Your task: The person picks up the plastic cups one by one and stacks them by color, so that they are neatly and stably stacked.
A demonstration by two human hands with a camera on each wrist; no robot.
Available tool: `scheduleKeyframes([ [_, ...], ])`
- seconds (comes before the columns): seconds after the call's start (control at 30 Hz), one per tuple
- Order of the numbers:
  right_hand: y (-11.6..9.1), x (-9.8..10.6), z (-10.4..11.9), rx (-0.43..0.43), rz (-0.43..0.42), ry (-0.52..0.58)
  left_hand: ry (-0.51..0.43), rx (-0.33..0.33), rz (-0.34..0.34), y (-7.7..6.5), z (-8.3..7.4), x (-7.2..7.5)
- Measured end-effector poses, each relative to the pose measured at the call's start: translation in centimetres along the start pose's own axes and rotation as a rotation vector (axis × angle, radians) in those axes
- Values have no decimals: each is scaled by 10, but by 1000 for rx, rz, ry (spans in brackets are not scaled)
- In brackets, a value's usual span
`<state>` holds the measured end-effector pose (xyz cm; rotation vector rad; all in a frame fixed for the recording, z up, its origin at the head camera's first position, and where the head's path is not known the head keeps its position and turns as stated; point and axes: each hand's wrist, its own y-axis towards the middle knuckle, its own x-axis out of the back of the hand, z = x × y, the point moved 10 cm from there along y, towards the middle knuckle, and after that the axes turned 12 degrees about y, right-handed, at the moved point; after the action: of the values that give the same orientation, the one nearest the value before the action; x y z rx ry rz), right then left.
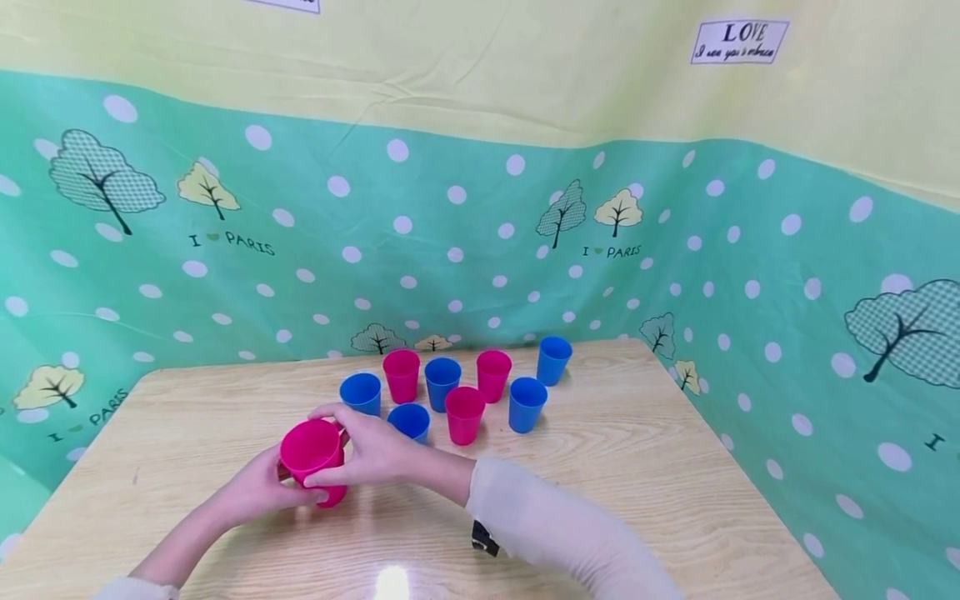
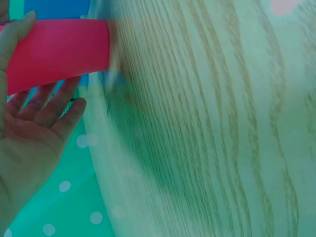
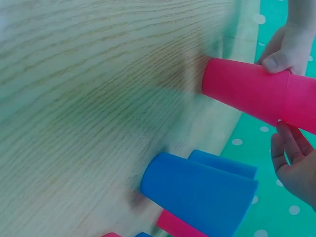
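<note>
Two pink cups stand one in the other at the left of the table, mouths up; the upper pink cup (image 1: 310,447) shows most of its wall above the lower pink cup (image 3: 242,89). My left hand (image 1: 258,489) holds the lower cup from the left, thumb on its near side and fingers at its far side. From the right, my right hand (image 1: 371,450) grips the upper cup, thumb in front and fingers behind. In the left wrist view my left hand (image 2: 34,128) has its fingers spread along the cup wall. The lower cup's base appears to rest on the table.
Right of the hands stand several upright cups, among them a blue cup (image 1: 409,422) partly behind my right wrist, a pink cup (image 1: 465,418) and a blue cup (image 1: 528,406). The wooden table (image 1: 637,500) meets a green dotted cloth (image 1: 450,250) behind and to the right.
</note>
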<state>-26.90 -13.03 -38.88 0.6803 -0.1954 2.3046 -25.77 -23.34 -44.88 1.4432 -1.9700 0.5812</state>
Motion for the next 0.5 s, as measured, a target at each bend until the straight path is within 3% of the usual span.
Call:
scheduleKeyframes([
  [0.17,0,0,-1,23,-9,-47,-5,-15,2,0,-2,0],
  [0.5,0,-6,-14,-14,-46,-115,15,-8,-3,1,-1,-1],
])
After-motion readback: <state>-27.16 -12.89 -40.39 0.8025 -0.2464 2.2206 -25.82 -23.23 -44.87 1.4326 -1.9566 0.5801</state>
